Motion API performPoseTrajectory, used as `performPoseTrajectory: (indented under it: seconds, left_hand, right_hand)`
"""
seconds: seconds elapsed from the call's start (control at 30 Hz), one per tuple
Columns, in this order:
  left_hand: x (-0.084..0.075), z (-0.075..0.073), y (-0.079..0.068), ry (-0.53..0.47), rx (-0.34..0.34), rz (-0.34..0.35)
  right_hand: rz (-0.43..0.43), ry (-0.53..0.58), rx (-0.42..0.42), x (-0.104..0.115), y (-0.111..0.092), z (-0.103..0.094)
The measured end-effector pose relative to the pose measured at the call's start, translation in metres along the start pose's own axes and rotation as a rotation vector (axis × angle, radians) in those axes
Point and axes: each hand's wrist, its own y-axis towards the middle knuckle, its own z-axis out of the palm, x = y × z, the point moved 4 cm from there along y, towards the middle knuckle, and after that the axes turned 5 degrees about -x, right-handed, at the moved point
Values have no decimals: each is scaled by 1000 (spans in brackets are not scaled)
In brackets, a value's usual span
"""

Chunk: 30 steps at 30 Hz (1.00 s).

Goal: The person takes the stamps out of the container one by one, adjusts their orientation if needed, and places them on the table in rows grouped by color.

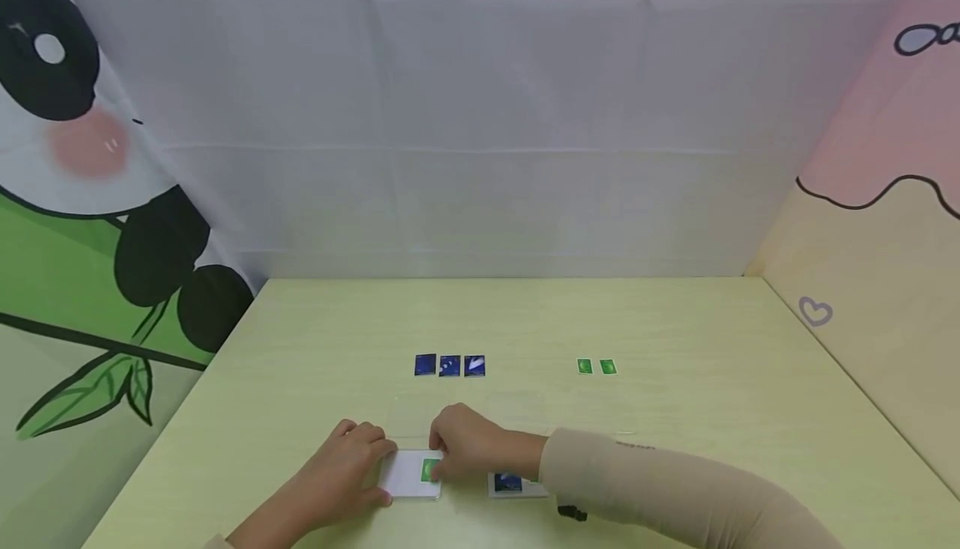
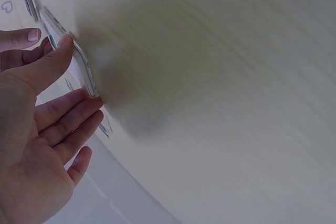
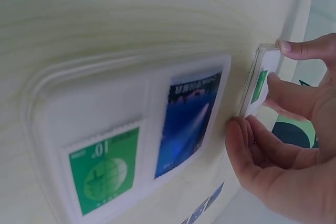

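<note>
On the near middle of the table lies a white card with a clear plastic rim (image 1: pixel 407 482), a green postage stamp (image 1: pixel 427 470) at its right side. My left hand (image 1: pixel 348 470) holds the card's left end, thumb at the near corner and fingers at the far corner. From the other side my right hand (image 1: pixel 468 445) grips the right end; its thumb (image 3: pixel 278 82) presses on the green stamp and its curled fingers meet the far edge. A second white card (image 3: pixel 94 114) beside it bears a blue stamp (image 3: pixel 188 121) and a green one (image 3: pixel 105 171), partly hidden under my right forearm in the head view.
Farther back, three blue stamps (image 1: pixel 449 366) stand in a row, with two green stamps (image 1: pixel 596 366) to their right. Faint clear plastic pieces (image 1: pixel 416 416) lie between the stamps and my hands. A white cloth wall (image 1: pixel 510 157) rises behind the table (image 1: pixel 712 416).
</note>
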Motion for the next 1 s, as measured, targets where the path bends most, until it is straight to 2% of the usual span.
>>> performPoseTrajectory:
  seconds: [0.43, 0.8, 1.0]
  left_hand:
    - [0, 0, 1, -16, 14, -11]
    - [-1, -1, 1, -3, -2, 5]
    - [-1, -2, 1, -11, 20, -13]
  right_hand:
    - [55, -112, -28, 6, -4, 6]
    - [26, -85, -39, 3, -1, 4]
    - [3, -45, -64, 2, 0, 2]
